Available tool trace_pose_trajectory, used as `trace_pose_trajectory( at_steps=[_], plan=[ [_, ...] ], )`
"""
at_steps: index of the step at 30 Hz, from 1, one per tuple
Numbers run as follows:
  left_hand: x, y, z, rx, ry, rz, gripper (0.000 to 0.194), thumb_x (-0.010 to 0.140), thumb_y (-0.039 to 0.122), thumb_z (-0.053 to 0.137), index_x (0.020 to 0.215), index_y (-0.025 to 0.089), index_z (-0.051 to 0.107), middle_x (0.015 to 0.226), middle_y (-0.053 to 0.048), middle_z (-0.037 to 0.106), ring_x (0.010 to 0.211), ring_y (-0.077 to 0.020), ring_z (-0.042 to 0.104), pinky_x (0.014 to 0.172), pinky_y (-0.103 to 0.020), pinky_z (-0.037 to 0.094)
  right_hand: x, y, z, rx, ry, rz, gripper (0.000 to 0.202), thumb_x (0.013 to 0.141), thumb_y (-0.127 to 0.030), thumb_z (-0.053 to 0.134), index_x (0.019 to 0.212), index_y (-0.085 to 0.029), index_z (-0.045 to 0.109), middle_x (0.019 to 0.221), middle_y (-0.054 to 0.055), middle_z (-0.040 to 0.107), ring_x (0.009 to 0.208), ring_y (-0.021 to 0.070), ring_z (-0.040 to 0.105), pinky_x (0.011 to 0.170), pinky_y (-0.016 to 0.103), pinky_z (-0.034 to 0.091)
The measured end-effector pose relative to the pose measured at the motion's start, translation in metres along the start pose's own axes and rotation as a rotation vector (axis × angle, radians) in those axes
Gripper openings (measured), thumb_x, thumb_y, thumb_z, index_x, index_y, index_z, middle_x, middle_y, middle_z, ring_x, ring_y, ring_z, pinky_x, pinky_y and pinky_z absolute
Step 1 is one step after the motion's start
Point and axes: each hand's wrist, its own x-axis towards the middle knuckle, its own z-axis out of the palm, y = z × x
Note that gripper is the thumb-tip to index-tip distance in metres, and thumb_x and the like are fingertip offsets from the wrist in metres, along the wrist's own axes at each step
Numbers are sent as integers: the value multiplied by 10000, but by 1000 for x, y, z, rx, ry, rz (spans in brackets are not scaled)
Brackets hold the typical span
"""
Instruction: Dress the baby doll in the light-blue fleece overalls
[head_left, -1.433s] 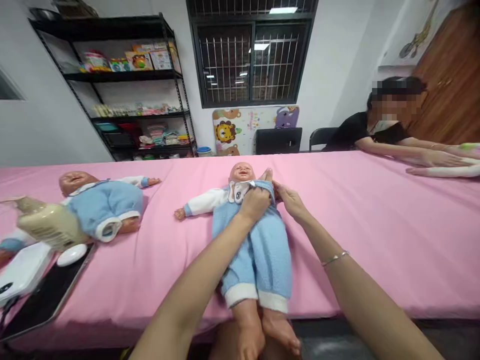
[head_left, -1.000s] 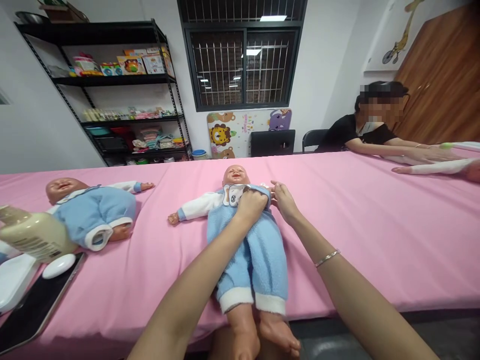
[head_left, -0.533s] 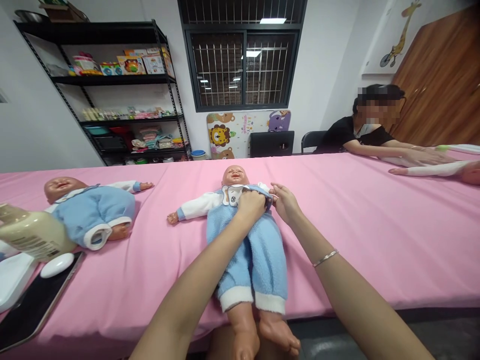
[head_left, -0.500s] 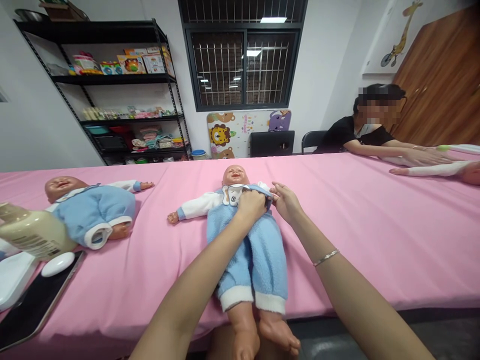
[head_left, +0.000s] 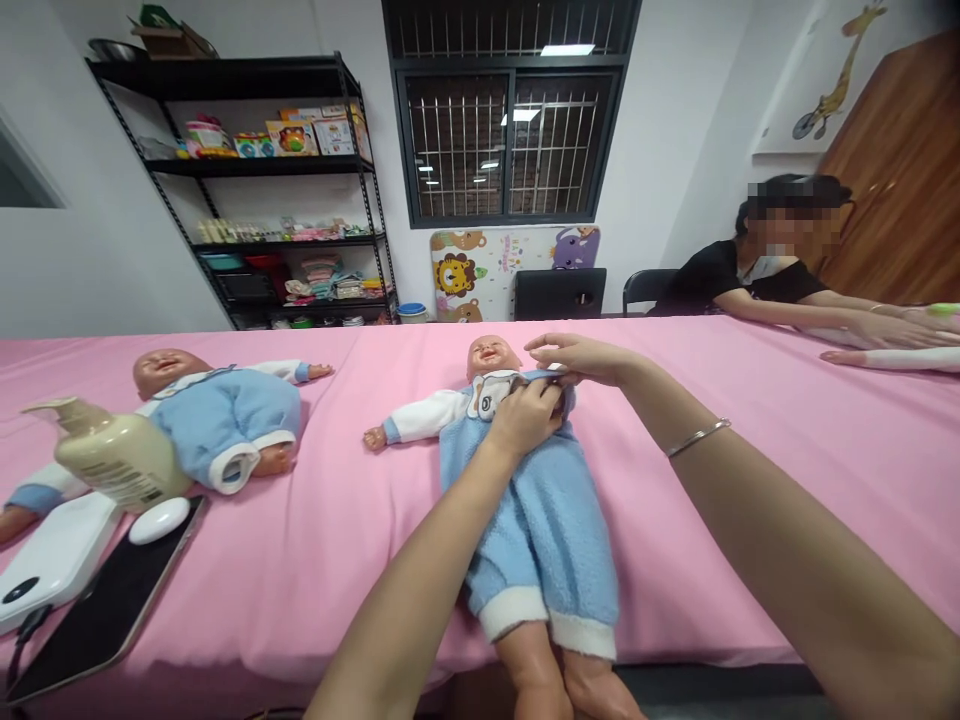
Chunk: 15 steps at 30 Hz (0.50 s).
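Note:
A baby doll lies face up on the pink-covered table in a blue fleece outfit with white cuffs and a bear bib front. Its bare feet point towards me, and one arm in a white sleeve is stretched out to the left. My left hand is closed on the cloth at the doll's chest. Beside its shoulder, my right hand grips the upper edge of the outfit, some fingers reaching out near the doll's head. The doll's other arm is hidden behind my hands and the cloth.
Left on the table are a second doll, a pump bottle, a white power bank, a phone and a white oval case. At far right a person handles another doll.
My right hand has turned over, coming above the doll's shoulder with its wrist raised. My left hand stays at the chest. The whole view has shifted slightly.

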Motion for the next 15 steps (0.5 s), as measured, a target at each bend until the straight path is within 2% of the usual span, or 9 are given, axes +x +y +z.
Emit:
trace_pose_trajectory(
  at_steps=[3,6,9,11,15],
  plan=[
    [-4,-2,-1,-58,60,66,356,807,209,536,1161,179,544,1102,-82,579,1014,-214,554,881,-330,478,17,15,0,-275,185,54,293,808,-308,584,1052,-146,599,592,0,568,406,80,424,397,204,315],
    [-10,-2,-2,-75,111,120,250,835,203,488,1064,174,586,1003,-67,609,986,-189,564,886,-315,480,41,34,-3,-391,282,11,235,815,-322,561,761,-118,664,511,19,553,460,116,461,474,243,356],
    [-18,-2,-4,-64,169,149,218,856,206,452,1012,182,603,1003,-65,615,980,-174,573,889,-307,482,65,46,-1,-328,427,-99,236,778,-270,595,585,-140,634,521,24,574,552,140,498,591,262,378],
    [-22,-4,-4,-43,198,181,215,867,202,435,987,189,613,1012,-65,616,975,-163,580,891,-299,484,81,50,2,-240,511,-121,224,767,-250,600,571,-144,621,494,12,550,562,144,497,636,267,380],
    [-27,-5,-5,-14,236,276,226,856,171,436,988,189,619,1011,-64,621,982,-146,583,926,-285,476,106,60,8,-105,578,-92,275,823,-300,531,609,-141,600,458,-6,492,522,138,476,615,268,381]
  ],
)
